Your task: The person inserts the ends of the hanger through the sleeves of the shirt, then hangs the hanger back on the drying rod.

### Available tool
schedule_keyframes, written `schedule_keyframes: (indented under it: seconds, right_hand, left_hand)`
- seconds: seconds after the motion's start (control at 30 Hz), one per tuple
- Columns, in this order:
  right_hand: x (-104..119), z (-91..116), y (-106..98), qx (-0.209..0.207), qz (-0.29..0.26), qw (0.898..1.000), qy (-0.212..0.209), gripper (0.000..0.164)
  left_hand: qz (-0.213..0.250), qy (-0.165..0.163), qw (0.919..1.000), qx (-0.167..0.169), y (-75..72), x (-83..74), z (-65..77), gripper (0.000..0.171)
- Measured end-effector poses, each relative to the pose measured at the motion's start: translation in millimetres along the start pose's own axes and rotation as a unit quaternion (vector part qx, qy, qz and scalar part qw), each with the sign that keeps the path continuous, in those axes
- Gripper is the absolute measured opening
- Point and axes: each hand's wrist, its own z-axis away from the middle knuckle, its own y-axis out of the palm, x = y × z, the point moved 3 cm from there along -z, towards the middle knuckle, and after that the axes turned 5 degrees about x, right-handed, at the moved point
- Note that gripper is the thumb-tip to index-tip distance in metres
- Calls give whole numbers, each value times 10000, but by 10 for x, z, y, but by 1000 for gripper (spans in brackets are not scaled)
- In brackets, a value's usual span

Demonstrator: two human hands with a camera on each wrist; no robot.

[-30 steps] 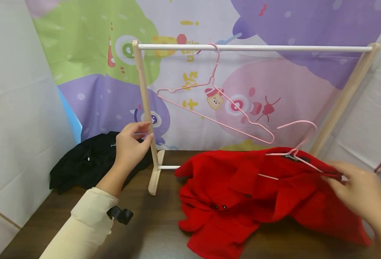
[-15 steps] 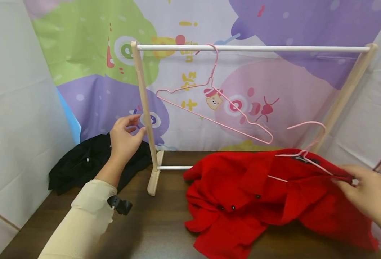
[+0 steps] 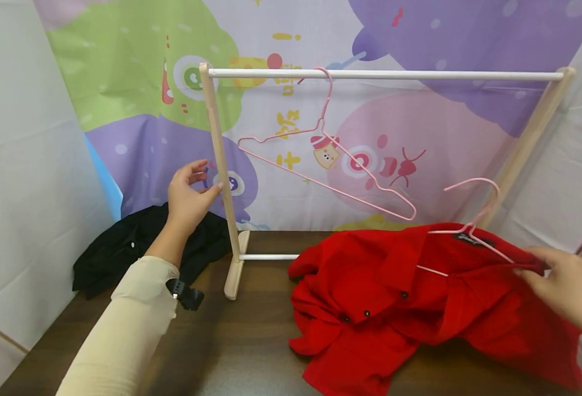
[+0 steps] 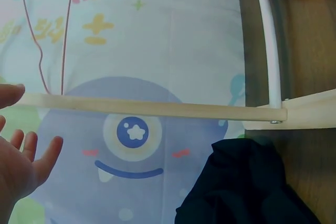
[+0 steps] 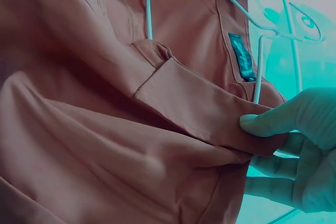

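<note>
My right hand point(image 3: 570, 283) pinches the collar of a red shirt point(image 3: 365, 275), with its thumb on the outside of the fabric in the right wrist view. A pink wire hanger point(image 3: 486, 212) sits inside the shirt, its hook sticking up above the neck and a dark label point(image 5: 242, 56) beside it. My left hand point(image 3: 188, 192) is at the left wooden post point(image 3: 220, 148) of a clothes rack, thumb tip right at the post and fingers loosely spread. The left wrist view shows those fingers point(image 4: 47, 158) apart from the post. The shirt's lower part droops over the table.
Another pink wire hanger point(image 3: 323, 140) hangs tilted from the rack's white top bar point(image 3: 419, 75). A black garment point(image 3: 117, 250) lies on the dark wooden table point(image 3: 241, 346) at the left. A cartoon-print cloth point(image 3: 137, 55) forms the backdrop.
My right hand has moved a little to the right, carrying the red shirt and its hanger along. My left hand has slid slightly up and left by the post, its fingers loosening.
</note>
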Motion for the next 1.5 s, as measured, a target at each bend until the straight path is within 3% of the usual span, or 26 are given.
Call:
schedule_keyframes:
  seconds: [0.23,0.43,0.87,1.13,1.5]
  right_hand:
    - [-122,-147,-8,220,97,9996,-148,24]
    - [-153,-252,-31,346,-20,9994,-21,24]
    - [-124,-492,-162,452,-77,9989,-62,19]
    - [-112,-611,-255,585,-73,9982,145,18]
    - [-102,-852,-398,458,194,9986,195,17]
  left_hand:
    - [-23,-162,9987,490,0,-12,-91,62]
    - [-6,-275,9961,833,39,-46,-151,63]
    - [-54,-343,9956,876,138,-92,-238,54]
    - [-175,-346,9968,701,200,-89,-285,52]
    - [-157,-407,9932,1079,185,-56,-314,52]
